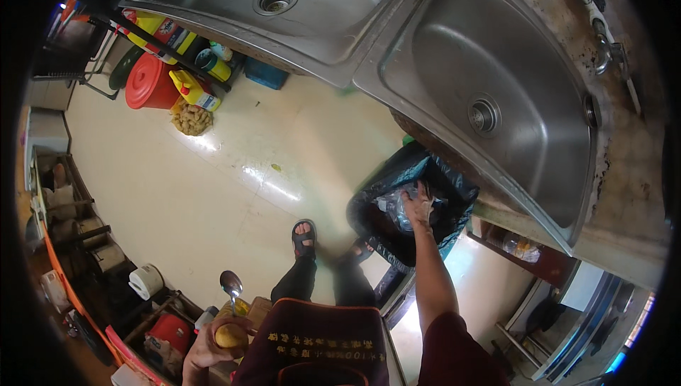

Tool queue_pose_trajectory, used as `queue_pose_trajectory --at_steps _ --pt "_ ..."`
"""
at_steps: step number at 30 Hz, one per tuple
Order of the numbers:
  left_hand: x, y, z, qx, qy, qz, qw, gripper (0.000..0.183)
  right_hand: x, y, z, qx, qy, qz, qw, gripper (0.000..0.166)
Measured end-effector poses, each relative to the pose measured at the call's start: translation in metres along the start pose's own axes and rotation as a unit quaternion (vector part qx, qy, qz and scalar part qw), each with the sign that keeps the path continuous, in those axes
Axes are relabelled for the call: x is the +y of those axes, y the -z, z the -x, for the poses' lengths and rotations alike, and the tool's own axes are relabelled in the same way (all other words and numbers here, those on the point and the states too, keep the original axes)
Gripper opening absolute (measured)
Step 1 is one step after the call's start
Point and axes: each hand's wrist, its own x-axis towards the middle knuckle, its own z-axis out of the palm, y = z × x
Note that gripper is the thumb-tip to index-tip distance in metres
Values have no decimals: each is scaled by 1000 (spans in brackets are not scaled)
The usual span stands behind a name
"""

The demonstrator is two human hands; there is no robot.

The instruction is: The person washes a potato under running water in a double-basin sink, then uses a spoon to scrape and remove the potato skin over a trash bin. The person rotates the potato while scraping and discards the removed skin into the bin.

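Low in the picture, my left hand (205, 347) grips a round yellowish potato-like item (231, 336) together with a metal spoon (231, 283), whose bowl points up and away. My right arm reaches down to a bin lined with a black plastic bag (362, 207). Inside its mouth, my right hand (418, 207) has its fingers spread above crumpled clear plastic (396, 206). Whether the fingertips touch that plastic cannot be told. The bin stands against the counter edge, below the right sink basin.
Two steel sink basins (319, 19) (452, 50) span the top, with a tap (604, 53) at right. A red lidded bucket (149, 81), yellow bottles (194, 90) and a net bag of brownish pieces (192, 118) stand on the floor. Shelves (88, 226) line the left.
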Motion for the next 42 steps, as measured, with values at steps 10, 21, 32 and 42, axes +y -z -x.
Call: queue_pose_trajectory --at_steps 10,21,32,42 --pt "42 -27 31 -57 -41 -5 998 62 -45 115 66 97 135 -12 986 48" --pt "166 -98 94 -152 -208 -62 964 63 -87 306 206 -307 118 -671 664 56" --pt "207 -176 84 -353 -189 104 910 58 -223 424 318 -214 175 -532 800 36" --pt "250 -188 73 -366 -131 246 888 66 -221 463 314 72 80 -675 730 28"
